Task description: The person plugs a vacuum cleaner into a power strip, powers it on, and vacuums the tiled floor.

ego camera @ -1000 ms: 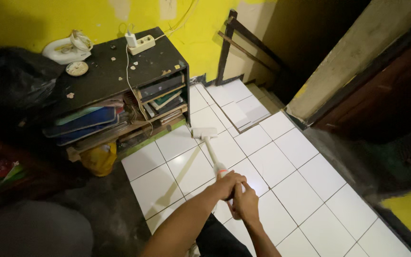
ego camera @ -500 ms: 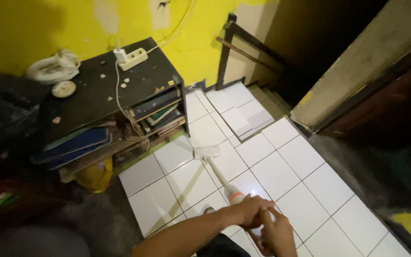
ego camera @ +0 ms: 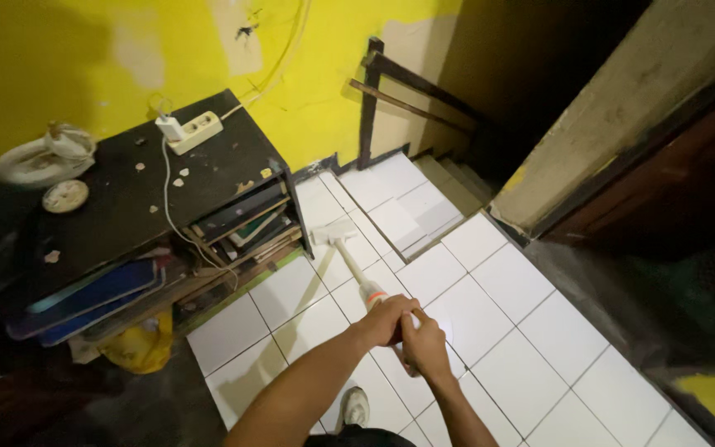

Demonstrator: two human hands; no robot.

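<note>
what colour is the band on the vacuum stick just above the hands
Orange-red, a narrow band on the white vacuum stick, just past the left hand; the head view shows it.

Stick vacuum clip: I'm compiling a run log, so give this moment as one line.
left hand: grips stick vacuum handle | right hand: grips handle behind | vacuum head: on white tile floor, beside black cabinet

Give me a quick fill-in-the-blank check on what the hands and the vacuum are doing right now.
1. Both hands grip the stick vacuum by its ____.
2. The vacuum head rests on the ____ tiled floor.
3. The vacuum head lies beside the black ____ stacked with books.
4. The power strip sits ____ that shelf.

Missing words: handle; white; shelf; on top of
</note>
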